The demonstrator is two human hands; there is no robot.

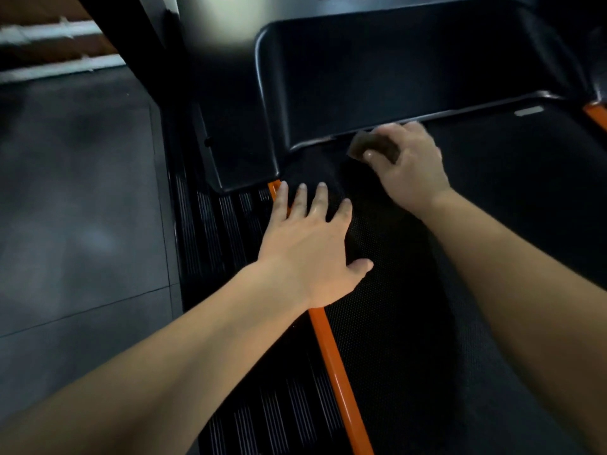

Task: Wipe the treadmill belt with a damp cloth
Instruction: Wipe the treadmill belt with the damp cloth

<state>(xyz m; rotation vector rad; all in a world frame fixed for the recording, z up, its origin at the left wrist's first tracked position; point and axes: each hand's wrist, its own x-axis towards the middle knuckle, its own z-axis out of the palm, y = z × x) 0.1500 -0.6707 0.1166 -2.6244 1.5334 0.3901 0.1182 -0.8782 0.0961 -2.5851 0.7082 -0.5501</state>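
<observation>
Head view: the right hand (pixel 414 165) grips a dark, blurred cloth (pixel 372 146), fingers curled round it, pressing it on the treadmill belt (pixel 410 290) at the belt's front edge, just beside the black motor cover (pixel 394 70). The left hand (pixel 312 247) lies released, fingers straight and spread, flat on the belt's left edge, its heel over the orange strip (pixel 331 356). Left of the strip runs the ribbed side rail (pixel 259 418), then grey floor (pixel 82 192).
</observation>
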